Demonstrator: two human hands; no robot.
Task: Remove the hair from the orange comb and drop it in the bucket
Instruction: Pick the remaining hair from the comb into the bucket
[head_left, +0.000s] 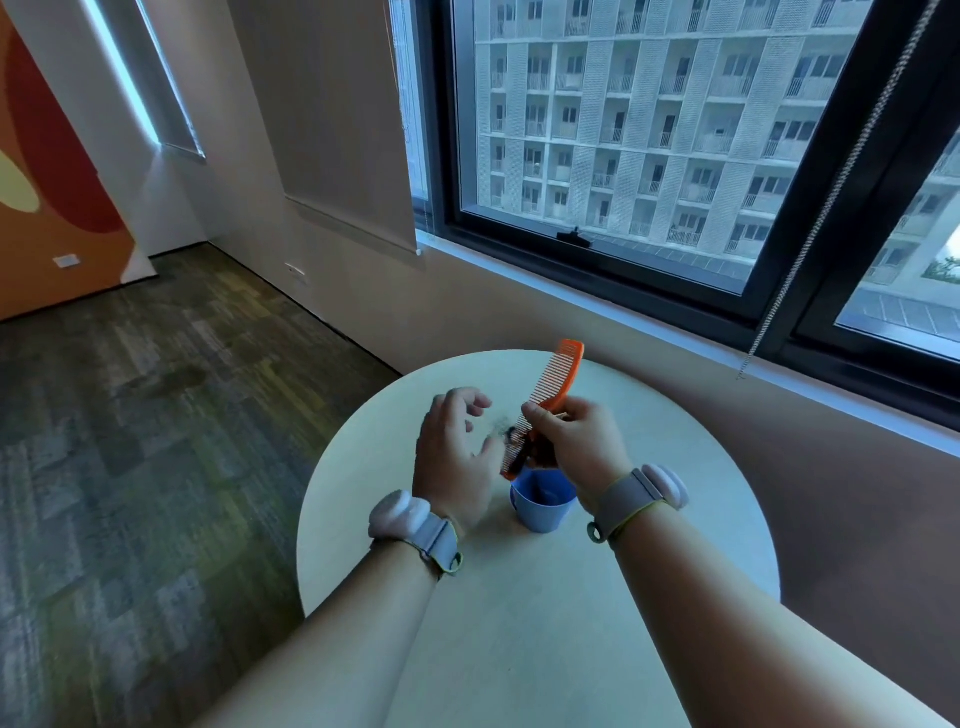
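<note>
The right hand (574, 449) is closed around the middle of the orange comb (551, 387), a thin ridged plastic strip held steeply tilted, its upper end rising beyond the knuckles. The left hand (454, 457) hangs loosely spread just beside it, thumb near the dark wispy hair (506, 428) caught in the lower teeth, though whether it pinches the hair cannot be told. Directly below the two hands, a small round blue plastic bucket (543, 506) stands on the smooth pale round table (649, 519).
</note>
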